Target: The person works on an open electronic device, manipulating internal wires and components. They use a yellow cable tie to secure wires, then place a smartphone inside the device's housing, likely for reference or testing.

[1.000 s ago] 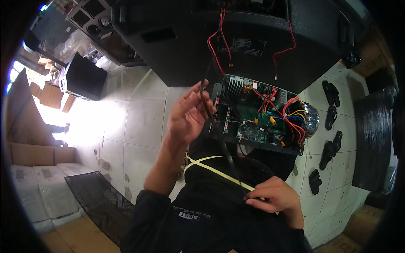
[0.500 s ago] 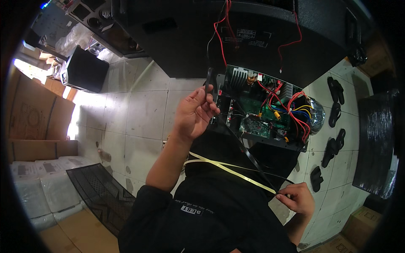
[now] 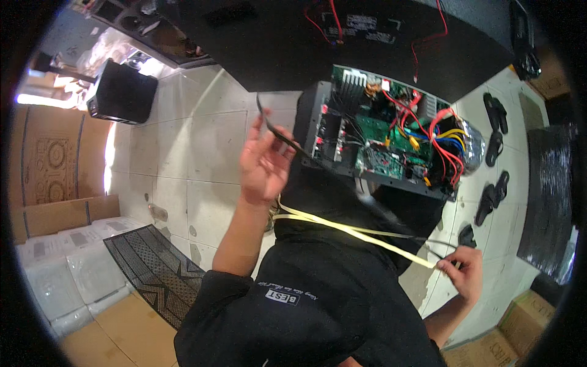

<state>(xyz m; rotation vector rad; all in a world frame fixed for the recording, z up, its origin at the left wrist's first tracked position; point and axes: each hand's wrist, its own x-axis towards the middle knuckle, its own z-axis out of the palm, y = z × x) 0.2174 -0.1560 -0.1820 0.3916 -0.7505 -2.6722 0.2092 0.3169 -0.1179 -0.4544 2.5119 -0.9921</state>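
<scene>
Presumably light and flexible, the long, black, plastic-looking strip (image 3: 370, 202) slants toward four o'clock from the left hand (image 3: 268, 164), curled loosely around it, to the right hand (image 3: 463, 272), pinching it; grip near the ends.

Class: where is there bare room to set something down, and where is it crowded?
Bare tile floor shows between the black cabinet, the left hand and the patterned mat; a narrower gap separates the sandals from the wrapped block. Crowded: the wire-filled circuit unit, and beside the right hand, where black and yellow bands converge.
</scene>
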